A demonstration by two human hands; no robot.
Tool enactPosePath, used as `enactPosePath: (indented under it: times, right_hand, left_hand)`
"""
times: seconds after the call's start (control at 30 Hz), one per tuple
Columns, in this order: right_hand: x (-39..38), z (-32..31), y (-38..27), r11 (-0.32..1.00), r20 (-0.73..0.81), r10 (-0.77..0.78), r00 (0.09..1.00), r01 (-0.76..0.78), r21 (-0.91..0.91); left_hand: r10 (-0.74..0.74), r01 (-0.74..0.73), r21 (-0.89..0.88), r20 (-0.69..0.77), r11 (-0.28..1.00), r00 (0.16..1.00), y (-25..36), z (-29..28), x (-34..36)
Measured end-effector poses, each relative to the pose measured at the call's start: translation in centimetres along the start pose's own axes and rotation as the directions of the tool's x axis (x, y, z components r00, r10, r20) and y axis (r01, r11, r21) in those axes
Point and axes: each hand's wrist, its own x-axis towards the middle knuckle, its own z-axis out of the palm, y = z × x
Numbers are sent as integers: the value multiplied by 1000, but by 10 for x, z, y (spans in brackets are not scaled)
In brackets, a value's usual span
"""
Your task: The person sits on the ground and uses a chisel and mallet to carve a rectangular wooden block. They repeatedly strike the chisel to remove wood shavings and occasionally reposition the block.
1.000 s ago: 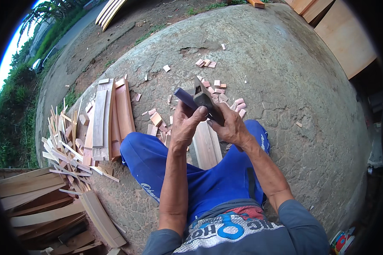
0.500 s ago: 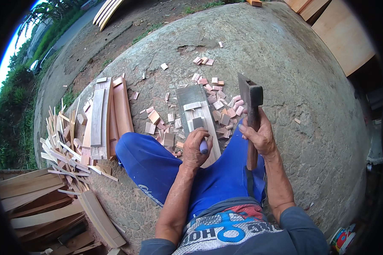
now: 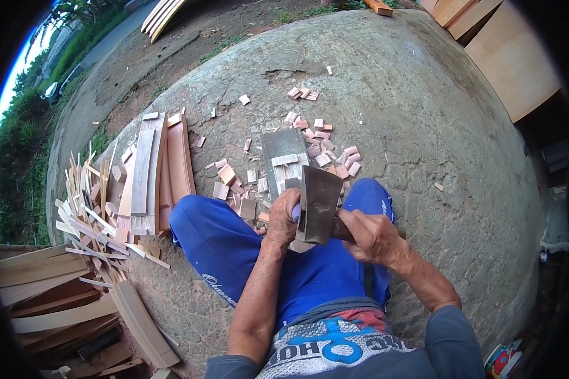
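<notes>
1. Right hand (image 3: 372,237): grip closed round the handle of the axe (image 3: 321,201), whose head partly hides the chisel (image 3: 295,213).
2. Left hand (image 3: 282,219): grip closed on that chisel, above the board (image 3: 282,144).
3. Chips (image 3: 247,208) flank the board.
4. Planks (image 3: 143,169) lie near the left edge of the concrete (image 3: 455,132).

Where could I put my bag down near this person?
Mostly bare: the concrete between the blue trousers and the wood panel at upper right, with scattered wood chips. Crowded: the left, with stacked boards and thin wood strips; and beyond the hatchet, where wood blocks flank the grey board.
</notes>
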Motion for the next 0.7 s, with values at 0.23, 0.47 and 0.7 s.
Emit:
enactPosePath:
  times: [0.23,0.47,0.7]
  right_hand:
    - [11,13,-10,965,175,-140,975,174,-197]
    - [11,7,-25,951,132,-198,971,223,-216]
    - [-1,31,-13,984,193,-56,980,87,-157]
  left_hand:
    - [-285,279,-269,18,922,958,-28,11,-15]
    - [-65,79,94,-141,992,988,13,12,-2]
    - [-504,399,-514,-75,759,861,-41,3,-25]
